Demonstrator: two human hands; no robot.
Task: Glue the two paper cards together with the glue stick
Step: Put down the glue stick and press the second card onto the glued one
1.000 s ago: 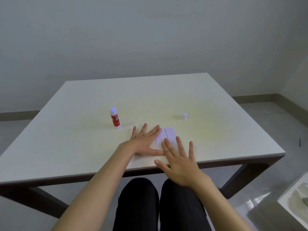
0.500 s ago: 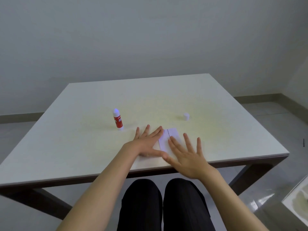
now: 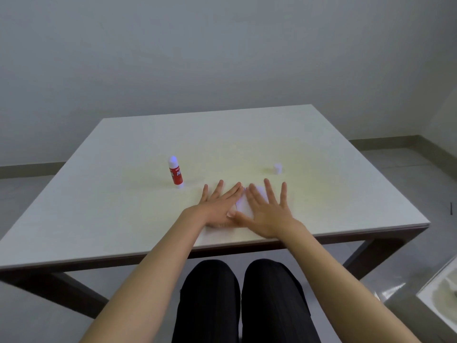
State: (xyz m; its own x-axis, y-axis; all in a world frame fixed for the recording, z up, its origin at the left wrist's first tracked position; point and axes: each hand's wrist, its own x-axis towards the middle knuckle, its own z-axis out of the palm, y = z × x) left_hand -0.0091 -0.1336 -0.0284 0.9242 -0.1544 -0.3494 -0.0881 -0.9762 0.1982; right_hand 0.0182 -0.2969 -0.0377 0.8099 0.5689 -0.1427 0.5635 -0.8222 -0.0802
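Hands, left and right, grip spread, flat on paper cards.

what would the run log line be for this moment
stage: pressing cards | left hand: flat, open | right hand: flat on paper cards | glue stick: upright, uncapped | cap: apart
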